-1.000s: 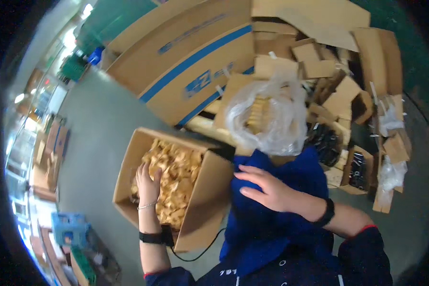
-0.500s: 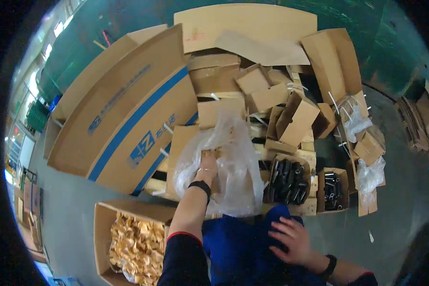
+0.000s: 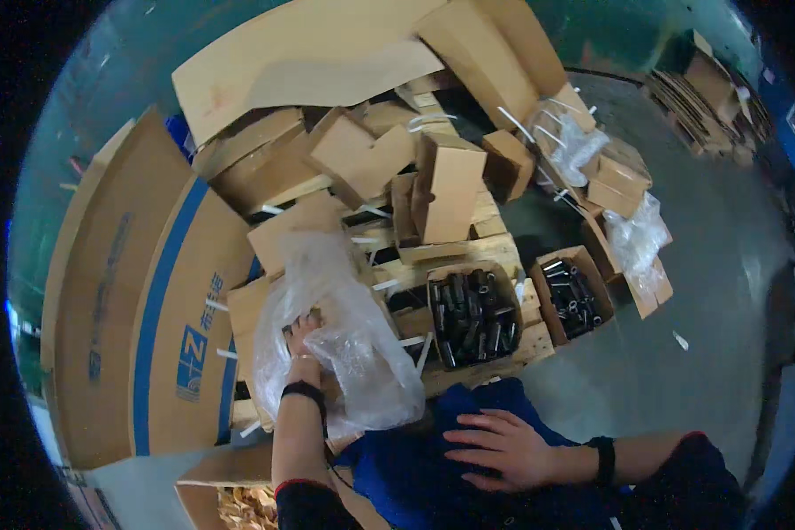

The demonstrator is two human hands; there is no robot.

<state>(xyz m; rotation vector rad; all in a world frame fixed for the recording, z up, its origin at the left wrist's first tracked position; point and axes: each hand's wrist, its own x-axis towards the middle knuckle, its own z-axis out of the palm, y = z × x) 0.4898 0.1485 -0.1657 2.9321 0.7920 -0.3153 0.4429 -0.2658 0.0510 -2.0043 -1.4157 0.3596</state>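
Observation:
My left hand [image 3: 304, 339] reaches into a carton lined with a clear plastic bag [image 3: 367, 362]. Its fingers look curled, and what they hold, if anything, is hidden down in the bag. Around that wrist is a black band. My right hand [image 3: 508, 450] is open, fingers spread flat over the dark blue cloth [image 3: 415, 450] on my lap. Just beyond it, a carton of black tube-like parts [image 3: 474, 318] stands on a wooden pallet [image 3: 534, 340].
A smaller carton of dark metal tubes [image 3: 571, 291] stands to the right. Large cardboard panels [image 3: 159, 309] rise at the left, and several small boxes [image 3: 450, 190] lie across the pallet. At lower left is a box of crumpled brown paper [image 3: 247, 508]. Flattened cardboard [image 3: 693, 106] is piled far right.
My view has swung to the right, so the scene sits further left. My left hand stays inside the bag. My right hand stays spread over the blue cloth, its forearm now lying more sideways.

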